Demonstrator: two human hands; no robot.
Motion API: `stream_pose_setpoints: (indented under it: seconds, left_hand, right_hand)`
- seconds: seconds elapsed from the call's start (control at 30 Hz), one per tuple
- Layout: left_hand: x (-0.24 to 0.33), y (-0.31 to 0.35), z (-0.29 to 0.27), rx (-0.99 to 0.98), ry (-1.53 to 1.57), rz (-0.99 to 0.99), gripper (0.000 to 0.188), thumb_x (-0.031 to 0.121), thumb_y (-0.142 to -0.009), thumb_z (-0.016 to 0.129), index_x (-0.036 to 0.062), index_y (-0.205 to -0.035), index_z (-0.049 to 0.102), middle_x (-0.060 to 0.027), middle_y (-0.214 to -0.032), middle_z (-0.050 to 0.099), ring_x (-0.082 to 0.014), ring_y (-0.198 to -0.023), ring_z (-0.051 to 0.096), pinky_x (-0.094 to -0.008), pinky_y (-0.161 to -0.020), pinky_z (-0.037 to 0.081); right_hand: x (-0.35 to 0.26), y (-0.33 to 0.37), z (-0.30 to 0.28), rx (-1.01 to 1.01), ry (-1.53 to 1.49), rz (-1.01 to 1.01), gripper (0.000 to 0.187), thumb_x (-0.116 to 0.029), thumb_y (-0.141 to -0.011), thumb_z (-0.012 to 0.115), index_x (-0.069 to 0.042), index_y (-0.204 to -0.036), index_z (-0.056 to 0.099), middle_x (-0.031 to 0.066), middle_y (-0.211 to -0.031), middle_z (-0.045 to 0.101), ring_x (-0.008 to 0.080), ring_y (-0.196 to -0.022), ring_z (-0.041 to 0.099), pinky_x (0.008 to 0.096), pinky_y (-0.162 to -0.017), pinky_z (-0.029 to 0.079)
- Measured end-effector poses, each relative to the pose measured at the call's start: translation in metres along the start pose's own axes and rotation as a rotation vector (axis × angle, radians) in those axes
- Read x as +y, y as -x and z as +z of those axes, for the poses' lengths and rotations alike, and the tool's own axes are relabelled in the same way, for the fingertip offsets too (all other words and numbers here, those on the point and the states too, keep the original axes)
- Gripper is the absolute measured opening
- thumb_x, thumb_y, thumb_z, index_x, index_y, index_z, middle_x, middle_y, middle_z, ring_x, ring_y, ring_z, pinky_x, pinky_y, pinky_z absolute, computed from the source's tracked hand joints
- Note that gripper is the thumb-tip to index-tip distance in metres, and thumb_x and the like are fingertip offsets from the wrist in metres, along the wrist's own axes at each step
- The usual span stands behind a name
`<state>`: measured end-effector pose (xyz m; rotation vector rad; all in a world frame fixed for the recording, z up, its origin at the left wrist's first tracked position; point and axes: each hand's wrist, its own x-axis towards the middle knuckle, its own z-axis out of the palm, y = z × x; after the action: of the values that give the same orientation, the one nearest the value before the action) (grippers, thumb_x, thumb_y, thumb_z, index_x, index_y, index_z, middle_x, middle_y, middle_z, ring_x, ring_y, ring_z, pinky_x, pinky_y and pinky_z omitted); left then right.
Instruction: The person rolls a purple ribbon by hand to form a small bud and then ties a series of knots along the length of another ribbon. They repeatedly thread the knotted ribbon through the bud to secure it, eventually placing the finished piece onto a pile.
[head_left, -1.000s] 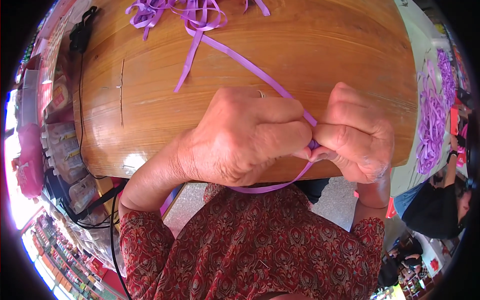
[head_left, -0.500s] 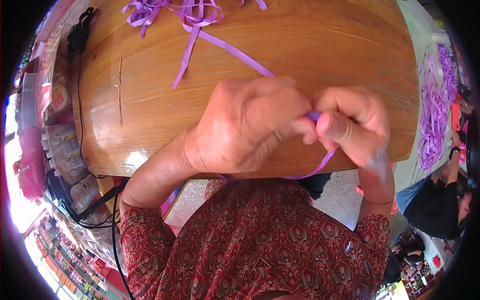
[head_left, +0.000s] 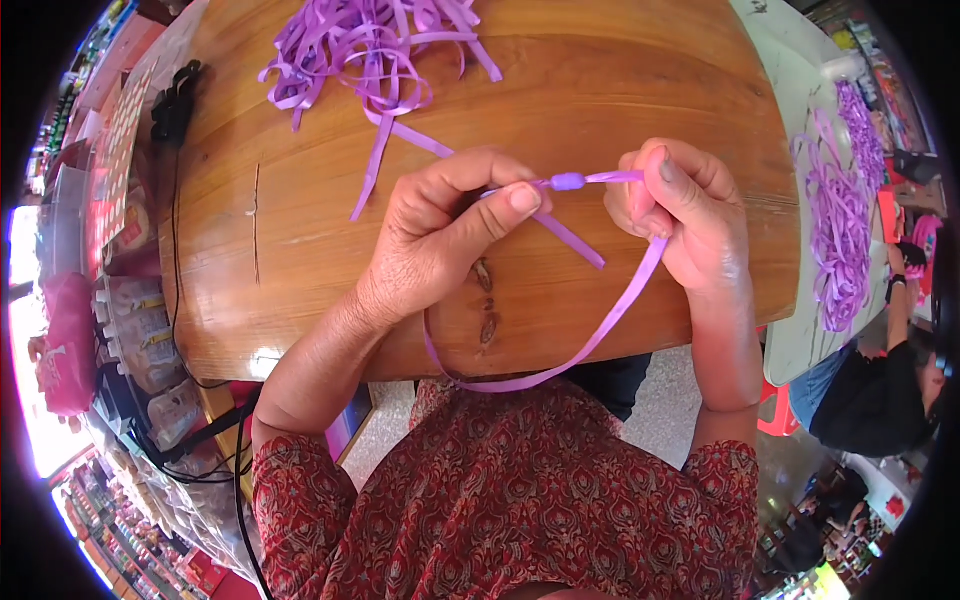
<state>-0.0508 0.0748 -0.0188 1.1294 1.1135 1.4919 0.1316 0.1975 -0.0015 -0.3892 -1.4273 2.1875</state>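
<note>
Ribbon [head_left: 637,280], purple, strung between both hands over the near part of the table [head_left: 650,90]; its slack hangs in a loop dipping past the table edge, before the patterned shirt [head_left: 500,470]. On my feed the left hand [head_left: 430,225] has thumb and forefinger pinched on the ribbon just beside a small bluish-purple bead [head_left: 568,181]; the right hand [head_left: 700,215] is clamped on it at the other side, thumb against curled fingers. I take the two grips as keeping the short stretch at the bead taut and the bead itself uncovered. The heap of ribbons [head_left: 345,50] lies toward the far side, presumably to leave working room in front; a thin wire [head_left: 256,225] lies to the left, well apart from the hands. Hard spots: the loop's left side goes out of my sight behind the left hand, so I cannot trace it to the bead. A strip runs from the heap behind that same hand, and a loose end [head_left: 572,240] shows beyond; one piece or two, I cannot tell. Right fingers hide how the ribbon bends inside the grip. The picture's top cuts off the heap; the second pile [head_left: 840,250], on the side table [head_left: 800,350], is too tangled for me to separate strands.
</note>
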Motion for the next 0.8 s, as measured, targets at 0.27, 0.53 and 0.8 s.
stream_pose_setpoints:
  seconds: [0.27,0.53,0.8]
  left_hand:
    - [0.001,-0.005,-0.013,0.039,0.024,-0.141,0.008,0.006,-0.089,0.06,0.0012,-0.095,0.064,0.0018,-0.083,0.061,-0.0043,-0.078,0.051,-0.0192,-0.07,0.043]
    - [-0.008,-0.009,-0.003,0.138,-0.234,0.059,0.02,0.003,-0.089,0.058,0.0015,-0.109,0.059,-0.0002,-0.096,0.058,-0.0094,-0.09,0.054,-0.0222,-0.083,0.042]
    - [-0.024,-0.009,-0.016,0.175,-0.414,0.106,0.018,0.001,-0.09,0.055,0.0006,-0.108,0.058,0.0004,-0.095,0.056,-0.009,-0.089,0.051,-0.0221,-0.08,0.042]
  right_hand:
    - [-0.012,-0.006,-0.031,-0.031,-0.439,-0.13,0.038,-0.029,-0.098,0.044,-0.006,-0.069,0.053,-0.0041,-0.052,0.035,0.0077,-0.048,0.03,0.0235,-0.047,0.025]
    - [-0.069,0.041,-0.068,0.048,-0.561,-0.312,0.039,-0.031,-0.099,0.041,-0.006,-0.074,0.059,-0.0047,-0.054,0.037,0.0066,-0.051,0.03,0.0229,-0.05,0.026]
    - [-0.158,0.101,-0.13,0.746,0.23,-0.495,0.026,-0.026,-0.093,0.056,-0.002,-0.086,0.062,-0.0006,-0.064,0.047,0.0082,-0.059,0.043,0.0229,-0.055,0.034]
